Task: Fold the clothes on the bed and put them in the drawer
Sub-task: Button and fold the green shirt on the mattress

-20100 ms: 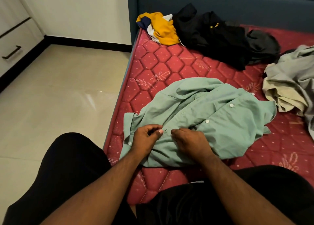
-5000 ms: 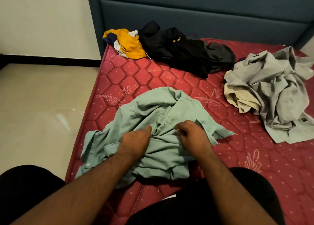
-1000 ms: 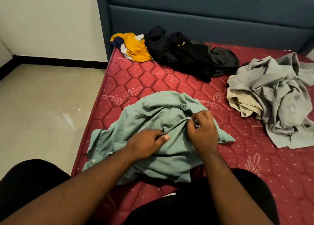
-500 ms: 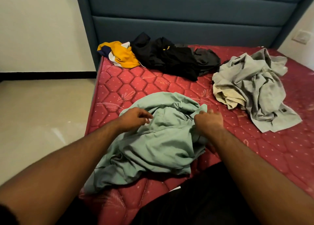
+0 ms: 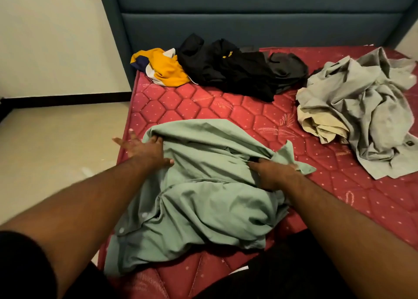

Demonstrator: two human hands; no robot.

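A crumpled pale green button shirt lies on the red quilted mattress, right in front of me. My left hand is at the shirt's far left edge: thumb and index finger hold the fold there, and the other fingers are spread over the mattress edge. My right hand grips a bunched fold near the shirt's right side, its fingertips buried in the cloth. The shirt's button placket shows at the near left.
Along the teal headboard lie a yellow, navy and white garment, black clothes and a dark grey piece. A grey heap with a beige garment sits at right. Tiled floor lies left of the bed.
Both hands have moved apart and forward, and the green shirt's top part is now stretched wider between them. My left hand now reaches the mattress's left edge.
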